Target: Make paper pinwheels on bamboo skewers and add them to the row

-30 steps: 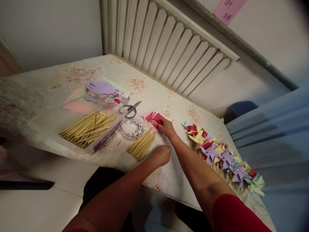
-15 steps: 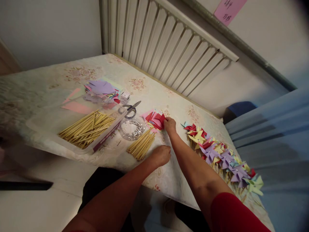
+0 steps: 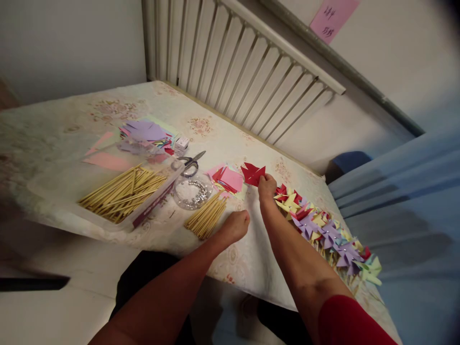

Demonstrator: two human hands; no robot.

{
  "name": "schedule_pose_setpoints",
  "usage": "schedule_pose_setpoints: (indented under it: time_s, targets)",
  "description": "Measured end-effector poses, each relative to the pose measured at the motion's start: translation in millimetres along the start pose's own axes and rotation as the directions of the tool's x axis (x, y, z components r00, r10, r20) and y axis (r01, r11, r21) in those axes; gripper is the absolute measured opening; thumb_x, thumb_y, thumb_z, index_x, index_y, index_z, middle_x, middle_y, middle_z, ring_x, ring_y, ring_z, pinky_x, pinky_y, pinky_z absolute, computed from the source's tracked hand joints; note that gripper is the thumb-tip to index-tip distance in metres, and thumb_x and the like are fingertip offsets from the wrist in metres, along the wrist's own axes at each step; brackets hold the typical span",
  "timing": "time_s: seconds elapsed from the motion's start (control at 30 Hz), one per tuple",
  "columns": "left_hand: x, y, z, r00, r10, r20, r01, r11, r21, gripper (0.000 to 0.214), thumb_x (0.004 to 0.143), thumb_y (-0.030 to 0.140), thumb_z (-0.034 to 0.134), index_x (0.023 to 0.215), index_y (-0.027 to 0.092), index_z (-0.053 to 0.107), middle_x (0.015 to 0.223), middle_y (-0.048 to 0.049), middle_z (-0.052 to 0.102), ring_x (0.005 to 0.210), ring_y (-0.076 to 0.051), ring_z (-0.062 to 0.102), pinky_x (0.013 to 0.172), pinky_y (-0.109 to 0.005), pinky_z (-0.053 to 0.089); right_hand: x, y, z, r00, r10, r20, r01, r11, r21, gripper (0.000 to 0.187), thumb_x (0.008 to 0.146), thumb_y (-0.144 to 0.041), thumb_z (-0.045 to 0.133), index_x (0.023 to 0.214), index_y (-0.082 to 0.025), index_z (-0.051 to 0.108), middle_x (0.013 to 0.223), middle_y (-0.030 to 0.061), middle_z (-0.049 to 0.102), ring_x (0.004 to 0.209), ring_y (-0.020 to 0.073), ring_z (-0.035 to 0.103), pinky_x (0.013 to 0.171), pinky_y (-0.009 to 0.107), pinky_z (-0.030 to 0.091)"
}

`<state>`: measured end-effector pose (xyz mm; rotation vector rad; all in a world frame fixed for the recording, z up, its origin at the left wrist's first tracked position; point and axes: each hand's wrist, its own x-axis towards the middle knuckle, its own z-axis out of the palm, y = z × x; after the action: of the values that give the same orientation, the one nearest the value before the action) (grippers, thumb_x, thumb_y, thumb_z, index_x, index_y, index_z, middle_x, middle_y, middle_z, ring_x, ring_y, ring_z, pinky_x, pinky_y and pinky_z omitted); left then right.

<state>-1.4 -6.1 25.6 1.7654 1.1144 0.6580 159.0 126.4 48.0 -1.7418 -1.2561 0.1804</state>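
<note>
A red paper square with slits cut into it is pinched by its right edge in my right hand, above the table. Left of it lies a stack of pink and red cut papers. My left hand is closed over the front of the table, and whatever its fingers hold is hidden. Just left of that hand is a bundle of thin yellow sticks. Beyond the sticks stands a round clear dish of small shiny metal pieces.
Scissors lie behind the dish. At left are a plastic box of sticks, more coloured paper and a small white box. Finished paper pinwheels line the right side, near a blue curtain. A radiator runs behind the table.
My right hand has lifted the red paper off the stack and carried it to the right. My left hand stays closed near the sticks. The view has shifted slightly.
</note>
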Motion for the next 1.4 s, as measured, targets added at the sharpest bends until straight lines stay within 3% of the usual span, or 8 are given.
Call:
schedule_pose_setpoints:
  time_s: [0.1,0.2,0.3,0.5,0.6,0.73,0.97,1.4]
  targets:
    - [3.4,1.1,-0.5,0.993,-0.119,-0.027,0.11,0.968,-0.228,0.013,0.085,0.015,0.046,0.077,0.017,0.057,0.075,-0.0032,0.064,0.07,-0.014,0.06,0.066,-0.026,0.042,-6.7,-4.9,-22.4,0.994,0.068,-0.09,-0.06,0.995,0.086,0.022,0.071,-0.033,0.047,0.071,-0.019,0.064,0.066,0.001,0.064,0.065,0.0177,0.054,0.063,0.028,0.041]
    - [7.6,0.2,-0.5,0.967,-0.245,-0.065,0.188,0.864,-0.467,0.01,0.086,0.024,0.052,0.089,0.016,0.058,0.083,-0.0052,0.066,0.07,-0.015,0.063,0.065,-0.026,0.044,-23.7,-13.1,-45.5,0.99,0.138,-0.033,-0.122,0.947,0.298,0.017,0.069,-0.033,0.053,0.071,-0.02,0.063,0.064,-0.0019,0.063,0.062,0.0156,0.054,0.06,0.027,0.042]
    - [11.8,-2.9,-1.6,0.95,-0.289,-0.115,0.13,0.704,-0.698,0.028,0.083,0.034,0.062,0.103,0.015,0.057,0.102,-0.0109,0.066,0.086,-0.018,0.065,0.071,-0.027,0.048,-45.7,-20.1,-66.8,0.985,0.16,0.066,-0.172,0.878,0.447,0.013,0.069,-0.033,0.058,0.072,-0.02,0.062,0.06,-0.0049,0.06,0.057,0.0133,0.052,0.058,0.026,0.043]
    - [14.2,-0.3,-14.8,0.982,-0.19,-0.014,0.043,0.293,-0.955,0.051,0.082,0.059,0.061,0.106,0.014,0.061,0.113,-0.014,0.067,0.097,-0.02,0.065,0.079,-0.029,0.05,-84.2,-27.9,-95.4,0.95,0.204,0.237,-0.309,0.729,0.61,0.018,0.064,-0.031,0.069,0.079,-0.021,0.066,0.067,-0.0041,0.067,0.059,0.0141,0.059,0.061,0.028,0.05]
    - [12.1,5.9,-20.1,0.994,-0.095,0.053,0.072,0.205,-0.976,0.052,0.081,0.06,0.063,0.104,0.014,0.064,0.109,-0.0136,0.07,0.096,-0.021,0.067,0.077,-0.029,0.051,-98.4,-28.9,-100.3,0.925,0.225,0.306,-0.373,0.695,0.615,0.02,0.061,-0.031,0.071,0.078,-0.021,0.067,0.066,-0.0038,0.068,0.059,0.0148,0.06,0.061,0.028,0.05]
    - [8.7,10.0,-19.8,0.996,0.01,0.085,0.083,0.143,-0.986,0.041,0.074,0.039,0.076,0.104,0.014,0.066,0.099,-0.0104,0.074,0.095,-0.023,0.069,0.082,-0.034,0.054,-111.5,-27.5,-99.3,0.907,0.244,0.344,-0.411,0.697,0.588,0.021,0.062,-0.03,0.072,0.08,-0.021,0.069,0.067,-0.0033,0.069,0.061,0.0159,0.062,0.061,0.029,0.05]
    - [10.2,1.6,-16.1,0.996,0.013,0.087,0.083,0.193,-0.978,0.038,0.065,0.02,0.081,0.099,0.011,0.068,0.088,-0.0093,0.075,0.086,-0.025,0.071,0.089,-0.039,0.053,-121.0,-31.0,-91.6,0.902,0.237,0.361,-0.408,0.743,0.531,0.019,0.064,-0.031,0.07,0.079,-0.02,0.069,0.068,-0.0035,0.07,0.058,0.0137,0.059,0.061,0.028,0.047]
    - [10.9,0.9,-16.4,0.998,-0.067,-0.009,0.026,0.508,-0.861,0.037,0.068,0.033,0.079,0.097,0.012,0.071,0.079,-0.0088,0.074,0.077,-0.025,0.069,0.077,-0.038,0.055,-126.1,-34.9,-87.2,0.903,0.252,0.349,-0.401,0.787,0.468,0.02,0.064,-0.032,0.071,0.079,-0.02,0.069,0.059,-0.0051,0.064,0.055,0.0133,0.056,0.059,0.027,0.047]
